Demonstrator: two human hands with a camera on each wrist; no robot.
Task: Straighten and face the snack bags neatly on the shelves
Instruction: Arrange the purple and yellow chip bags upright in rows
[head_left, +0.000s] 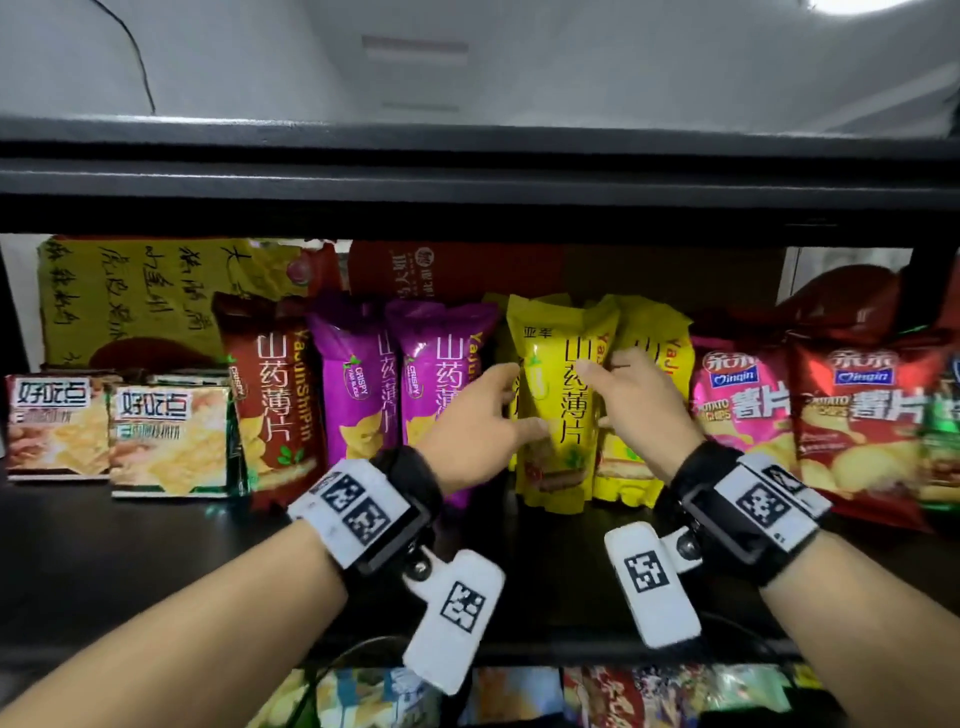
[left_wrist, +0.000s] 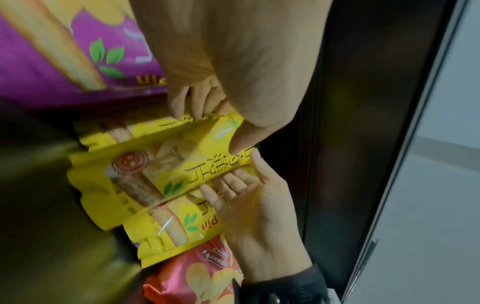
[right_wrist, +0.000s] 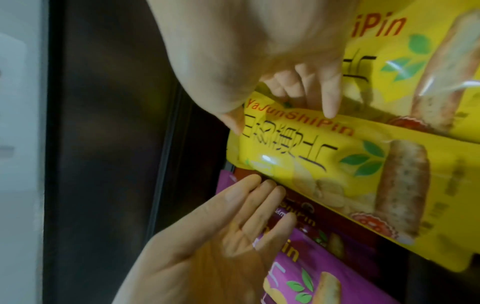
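Observation:
A yellow yam-chip bag (head_left: 558, 415) (left_wrist: 161, 164) (right_wrist: 337, 164) stands upright at the middle of the black shelf (head_left: 130, 561), a little ahead of its row. My left hand (head_left: 496, 408) (left_wrist: 221, 61) holds its left edge, thumb on the front and fingers at the edge. My right hand (head_left: 621, 387) (right_wrist: 259, 41) pinches its right edge the same way. A second yellow bag (head_left: 654, 364) (right_wrist: 415, 51) stands right behind it to the right. Two purple bags (head_left: 441, 364) stand to its left.
A brown-red bag (head_left: 270, 389) and two cracker boxes (head_left: 166, 436) fill the left. Pink (head_left: 737, 400) and red (head_left: 862, 415) chip bags stand on the right. The upper shelf board (head_left: 467, 176) hangs close above. More snack bags (head_left: 623, 691) lie on the shelf below.

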